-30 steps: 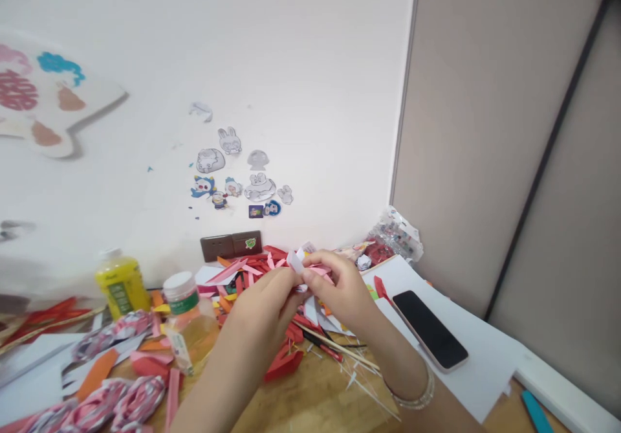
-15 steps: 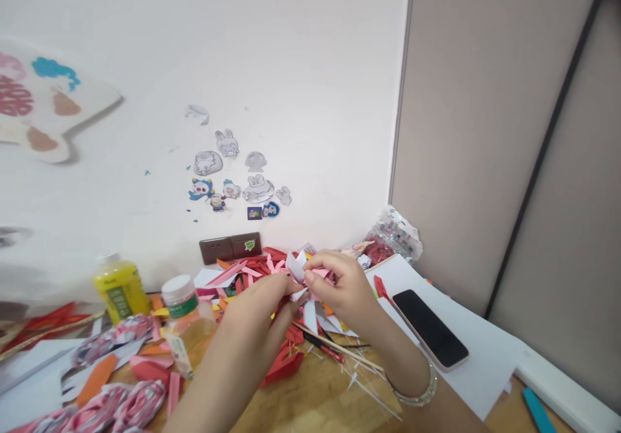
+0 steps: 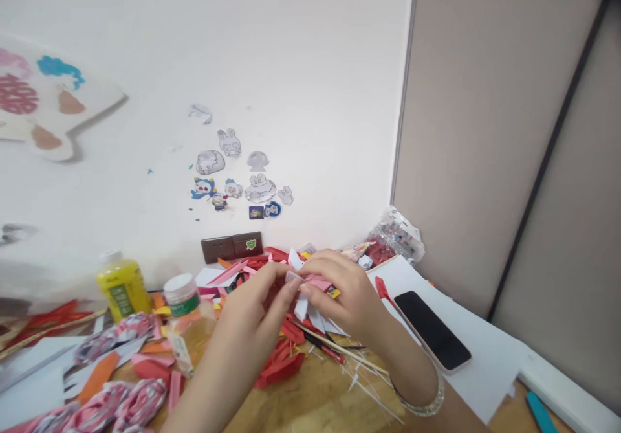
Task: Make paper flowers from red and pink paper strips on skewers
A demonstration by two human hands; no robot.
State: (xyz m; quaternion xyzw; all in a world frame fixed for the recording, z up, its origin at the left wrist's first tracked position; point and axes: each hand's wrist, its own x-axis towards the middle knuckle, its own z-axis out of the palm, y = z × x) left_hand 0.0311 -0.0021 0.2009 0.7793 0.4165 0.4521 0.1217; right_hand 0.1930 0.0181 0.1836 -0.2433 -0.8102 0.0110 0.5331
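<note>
A small folded white paper piece point(image 3: 301, 305) is pinched between both hands above a heap of folded paper. My left hand point(image 3: 259, 310) grips its left side, thumb and forefinger pressed together. From the right, my right hand point(image 3: 339, 290) closes its thumb and forefinger on the same piece; a beaded bracelet circles that wrist. Behind the fingers, the paper's middle is hidden. Red folded strips point(image 3: 281, 368) and a thin wooden stick point(image 3: 339, 347) lie just below the hands.
Left of the hands stand a clear jar with a white lid point(image 3: 182, 303) and a yellow bottle point(image 3: 123, 287). Pink patterned fabric twists point(image 3: 140, 404) lie in front. At right, a black-screened phone point(image 3: 431, 331) rests on white paper point(image 3: 478, 355). A white wall point(image 3: 310, 64) rises behind.
The fingers of both hands have shifted around the white paper, and its upper part now shows less. My left thumb has moved up. The view has shifted slightly.
</note>
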